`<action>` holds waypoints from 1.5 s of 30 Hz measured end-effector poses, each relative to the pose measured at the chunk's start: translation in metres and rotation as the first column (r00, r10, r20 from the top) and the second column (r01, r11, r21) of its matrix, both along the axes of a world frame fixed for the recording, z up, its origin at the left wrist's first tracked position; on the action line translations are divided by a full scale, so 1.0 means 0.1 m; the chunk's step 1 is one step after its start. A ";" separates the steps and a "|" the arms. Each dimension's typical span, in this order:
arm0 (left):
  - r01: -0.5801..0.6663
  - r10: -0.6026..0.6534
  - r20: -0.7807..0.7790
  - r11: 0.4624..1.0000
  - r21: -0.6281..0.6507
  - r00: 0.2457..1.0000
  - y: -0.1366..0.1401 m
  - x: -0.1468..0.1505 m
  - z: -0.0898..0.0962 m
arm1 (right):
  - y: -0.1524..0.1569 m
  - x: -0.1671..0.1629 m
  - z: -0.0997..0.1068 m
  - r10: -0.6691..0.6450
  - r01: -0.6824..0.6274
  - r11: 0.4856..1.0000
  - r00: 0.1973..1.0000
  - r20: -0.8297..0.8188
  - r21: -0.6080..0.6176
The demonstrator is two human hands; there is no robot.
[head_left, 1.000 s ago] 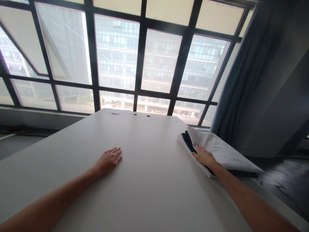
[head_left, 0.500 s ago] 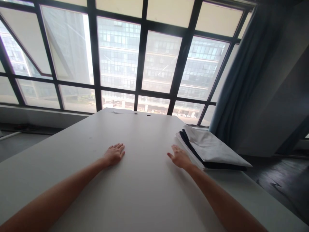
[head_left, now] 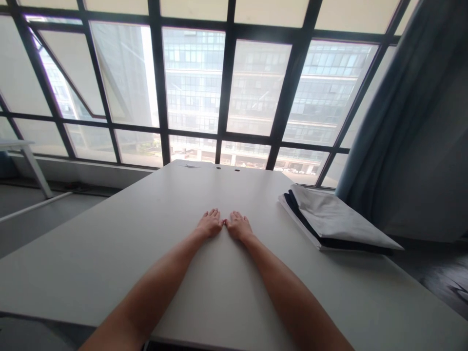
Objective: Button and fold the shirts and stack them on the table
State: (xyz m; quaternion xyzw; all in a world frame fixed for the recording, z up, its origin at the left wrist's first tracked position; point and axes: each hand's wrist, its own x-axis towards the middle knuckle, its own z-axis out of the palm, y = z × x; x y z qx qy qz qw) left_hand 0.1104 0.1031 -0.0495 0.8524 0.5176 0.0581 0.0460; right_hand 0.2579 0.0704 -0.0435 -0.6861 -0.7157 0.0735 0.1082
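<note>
Both arms stretch out over a white table (head_left: 146, 263). My left hand (head_left: 211, 224) lies palm down on its top, fingers extended, holding nothing. Beside it my right hand (head_left: 238, 225) rests the same way, flat and without anything in it. The two thumbs meet or nearly meet at the middle of the table. To the right of my right hand, apart from it, lies a stack of folded cloth (head_left: 336, 214), light grey on top with a dark layer and a white one beneath.
A thin white sheet (head_left: 192, 165) lies at the table's far end, near two dark round holes. Beyond stands a wide black-framed window (head_left: 193, 83), with a blue-grey curtain (head_left: 387, 122) at right. Another white table (head_left: 14, 145) shows at far left.
My hands have come together from wide apart, the left moving right and the right moving inward. The view has shifted, showing more of the left side and the table's near edge.
</note>
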 end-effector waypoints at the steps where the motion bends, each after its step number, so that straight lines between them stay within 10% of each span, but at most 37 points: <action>1: -0.001 0.001 0.004 1.000 0.000 1.000 0.01 -0.01 -0.02 | 0.00 0.00 0.00 -0.004 0.004 1.000 1.000 0.002 0.005; 35: 0.007 -0.009 0.053 0.999 0.037 0.999 -0.02 -0.06 -0.04 | -0.14 0.03 0.08 0.055 -0.053 0.989 0.998 -0.008 0.135; 40: 0.004 -0.011 0.092 0.998 0.068 0.996 -0.02 -0.06 -0.09 | -0.33 0.61 0.48 0.047 -0.029 0.989 0.991 -0.124 0.147; 45: -0.019 0.003 0.141 0.994 0.106 0.990 -0.05 -0.03 -0.11 | -0.64 1.75 0.71 -0.413 0.415 0.861 0.908 -0.071 0.293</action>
